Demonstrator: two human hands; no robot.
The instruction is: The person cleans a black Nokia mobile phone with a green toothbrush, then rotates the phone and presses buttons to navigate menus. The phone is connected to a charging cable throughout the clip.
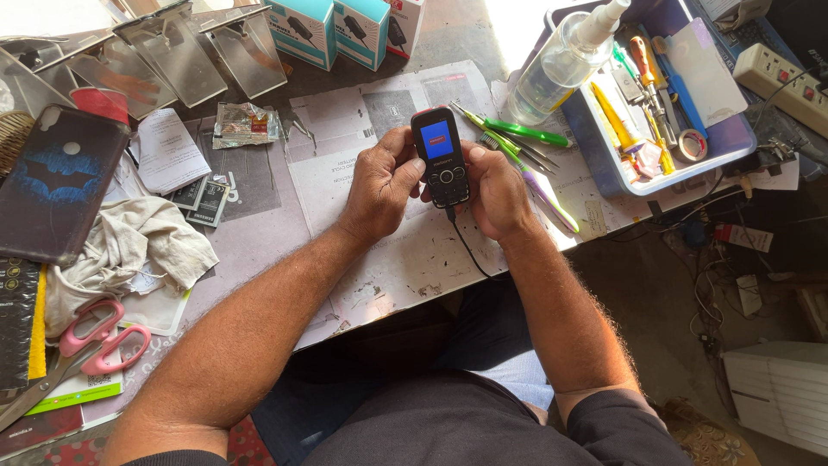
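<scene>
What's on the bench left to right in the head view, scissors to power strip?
Pink scissors → crumpled cloth → left hand → small phone → right hand → spray bottle → blue tray of tools → power strip.

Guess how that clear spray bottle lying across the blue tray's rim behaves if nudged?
The spray bottle lies on its side across the blue tray rim, so it would probably roll or slide off. It looks like thin clear plastic, likely light, and the smooth wall may be slippery.

Scissors (73, 349) blades cut off at left edge.
</scene>
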